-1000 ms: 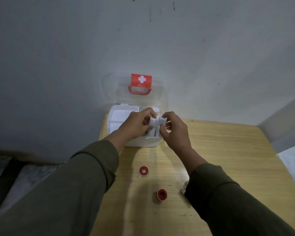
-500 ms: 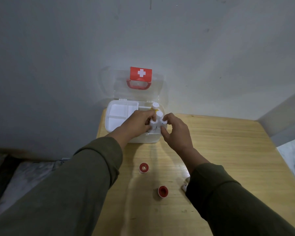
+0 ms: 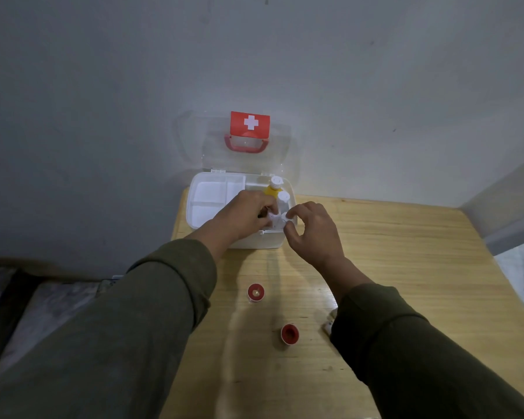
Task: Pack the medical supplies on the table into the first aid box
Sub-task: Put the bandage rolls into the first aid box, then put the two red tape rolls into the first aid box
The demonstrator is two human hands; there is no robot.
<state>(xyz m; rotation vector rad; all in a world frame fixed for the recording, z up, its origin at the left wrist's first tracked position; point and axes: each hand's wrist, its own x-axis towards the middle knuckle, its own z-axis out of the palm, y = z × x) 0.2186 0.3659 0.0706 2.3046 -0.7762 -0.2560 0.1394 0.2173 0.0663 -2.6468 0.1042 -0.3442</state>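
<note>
Both hands, the left hand [image 3: 245,217] and right hand [image 3: 312,234], pinch small white bottles [image 3: 277,220] into the open first aid box [image 3: 212,207] at the counter's [image 3: 406,267] 12 o'clock edge, beside two bottles already upright. Two red-capped vials [image 3: 256,292] and a half-hidden item at 5 o'clock remain unpacked; the job looks roughly half done.

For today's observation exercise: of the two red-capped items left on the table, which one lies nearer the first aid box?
The red-capped item showing a pale centre is nearer the first aid box; the other red-capped one sits closer to the person.
</note>
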